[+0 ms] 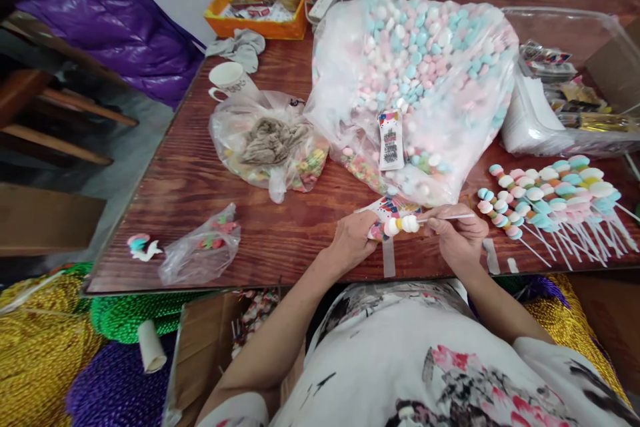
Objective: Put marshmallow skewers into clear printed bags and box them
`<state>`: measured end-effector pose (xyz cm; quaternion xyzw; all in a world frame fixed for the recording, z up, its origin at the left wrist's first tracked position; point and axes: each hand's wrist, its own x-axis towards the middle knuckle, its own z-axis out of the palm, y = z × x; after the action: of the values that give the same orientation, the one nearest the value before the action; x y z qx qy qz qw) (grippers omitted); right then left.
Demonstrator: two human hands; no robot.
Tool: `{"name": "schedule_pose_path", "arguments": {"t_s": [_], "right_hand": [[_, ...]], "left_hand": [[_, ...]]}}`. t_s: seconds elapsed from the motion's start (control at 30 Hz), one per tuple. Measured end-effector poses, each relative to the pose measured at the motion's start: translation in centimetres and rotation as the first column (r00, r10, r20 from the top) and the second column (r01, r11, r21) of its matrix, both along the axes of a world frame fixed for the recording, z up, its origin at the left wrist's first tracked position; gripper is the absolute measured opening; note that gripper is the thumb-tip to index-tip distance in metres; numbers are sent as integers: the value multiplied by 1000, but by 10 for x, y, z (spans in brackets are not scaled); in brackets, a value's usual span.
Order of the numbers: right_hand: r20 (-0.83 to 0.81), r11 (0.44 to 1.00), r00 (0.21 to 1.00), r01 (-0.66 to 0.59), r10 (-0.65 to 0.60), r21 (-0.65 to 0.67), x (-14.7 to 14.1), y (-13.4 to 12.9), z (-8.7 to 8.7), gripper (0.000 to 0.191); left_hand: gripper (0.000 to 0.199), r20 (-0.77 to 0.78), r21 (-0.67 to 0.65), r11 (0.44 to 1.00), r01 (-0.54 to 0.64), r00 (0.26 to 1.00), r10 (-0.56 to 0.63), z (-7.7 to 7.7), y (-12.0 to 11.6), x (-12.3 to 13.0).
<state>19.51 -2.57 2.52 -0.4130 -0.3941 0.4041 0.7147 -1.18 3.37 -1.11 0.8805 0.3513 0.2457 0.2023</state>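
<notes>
Near the table's front edge, my right hand [461,235] pinches the white stick of a candy skewer [411,223]. White and yellow pieces show on the skewer, which points left. My left hand [354,237] is closed on a small printed wrapper [376,231], and the skewer's far end sits at or inside its opening. How deep it goes I cannot tell. More printed wrappers [387,205] lie just behind my hands. To the right rests a pile of finished-looking candy skewers [560,193] in pink, white and blue, sticks toward me.
Behind my hands stands a big clear bag of pastel candies [415,60] with a printed packet [391,140] on it. A smaller candy bag [270,147], a mug [233,80] and an orange tray [257,27] are left. A clear bin [565,140] stands at the right.
</notes>
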Motion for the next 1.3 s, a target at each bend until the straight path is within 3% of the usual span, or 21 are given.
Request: {"name": "schedule_pose_path", "arguments": {"t_s": [0.3, 0.4, 0.53, 0.6, 0.8, 0.93, 1.03, 1.13, 1.3], "right_hand": [[265, 992, 964, -7, -26, 122, -1, -10, 2, 13], [278, 993, 960, 5, -38, 120, -2, -12, 1, 13], [201, 999, 980, -9, 1, 35, -1, -7, 3, 12], [168, 998, 984, -56, 54, 9, 1, -3, 4, 11], [165, 989, 978, -139, 128, 56, 12, 7, 9, 11], [171, 981, 972, -177, 162, 75, 20, 8, 9, 12], [188, 970, 957, -235, 221, 59, 23, 7, 10, 11], [213, 966, 945, -257, 248, 18, 22, 5, 12, 13], [333, 951, 895, -307, 296, -21, 7, 1, 10, 13]], "left_hand": [[8, 32, -252, 955, -155, 985, 168, 7, -6, 5], [5, 31, -261, 953, -153, 986, 166, 8, -9, 7], [20, 44, -358, 932, -65, 995, 86, 12, -15, 13], [22, 88, -470, 883, -1, 995, 48, 15, -19, 16], [34, 249, -735, 660, 156, 967, 48, 30, -26, 18], [35, 329, -858, 447, 254, 939, 99, 39, -30, 16], [41, 299, -922, 289, 257, 948, 110, 45, -34, 16], [43, 258, -944, 239, 228, 961, 103, 47, -37, 19], [42, 262, -934, 276, 225, 959, 104, 44, -39, 28]]}}
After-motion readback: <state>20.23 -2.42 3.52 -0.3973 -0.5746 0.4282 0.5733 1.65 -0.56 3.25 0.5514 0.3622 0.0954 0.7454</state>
